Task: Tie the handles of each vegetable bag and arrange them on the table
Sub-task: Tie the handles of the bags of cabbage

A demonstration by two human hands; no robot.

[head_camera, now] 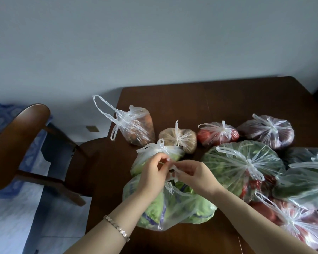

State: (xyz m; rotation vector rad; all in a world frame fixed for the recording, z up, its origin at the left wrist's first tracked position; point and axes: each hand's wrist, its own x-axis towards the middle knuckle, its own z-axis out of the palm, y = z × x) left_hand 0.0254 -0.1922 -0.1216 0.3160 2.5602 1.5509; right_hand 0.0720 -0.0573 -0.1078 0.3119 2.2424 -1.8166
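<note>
Lettuce bag [174, 208] front and centre, lying at the near edge of the dark wooden table [191, 99], pale green leaves showing through the clear plastic, top not knotted yet. Off the table's left side stands a wooden chair [17, 143]. Back on the tabletop, just right of the lettuce bag, the big leafy-greens bag [233, 162] is knotted, and at the near right corner a tomato bag [301, 228] is knotted too. Along the back, the purple bag [268, 132] sits at the right. The carrot bag [138, 127] sits at the left, its long loops reaching past the table's edge. Between them are the red bag [217, 134] and the small brown bag [178, 138], both tied on top. Now the hands: left hand [152, 173] and right hand [196, 173] meet directly above the lettuce bag, fingers curled. Each pinches a twisted strand of the handles [173, 170] between thumb and fingertips, the two almost touching. A metal bracelet [117, 228] circles the left wrist.
</note>
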